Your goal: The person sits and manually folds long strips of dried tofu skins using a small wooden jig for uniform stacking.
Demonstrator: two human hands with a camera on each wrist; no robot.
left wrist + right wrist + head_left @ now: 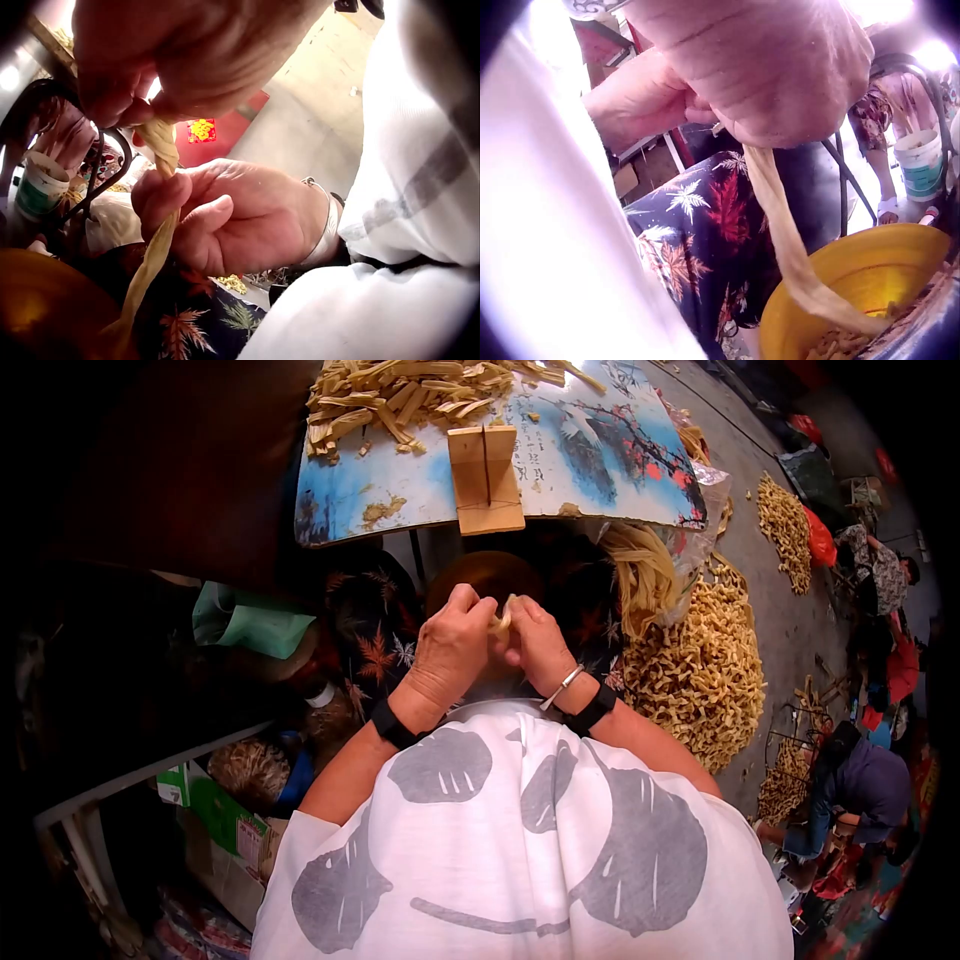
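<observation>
Both hands meet in front of the chest over a yellow basin [791,300]. A pale yellow flat strip, like tofu skin [154,262], runs between them. My left hand [452,645] pinches its twisted upper part. Just below, my right hand [541,645], with a silver bangle at its wrist, holds the strip between curled fingers and thumb. The strip's loose length hangs down over the basin, as the right wrist view shows. Short pieces lie at the basin's bottom. In the head view the fingers hide most of the strip.
A low painted table [420,500] ahead carries a heap of cut yellow pieces [400,400] and a slotted wooden stand [488,480]. On the right lie a bundle of long strips [643,575] and a large pile of knotted pieces [695,670]. Other people sit farther right.
</observation>
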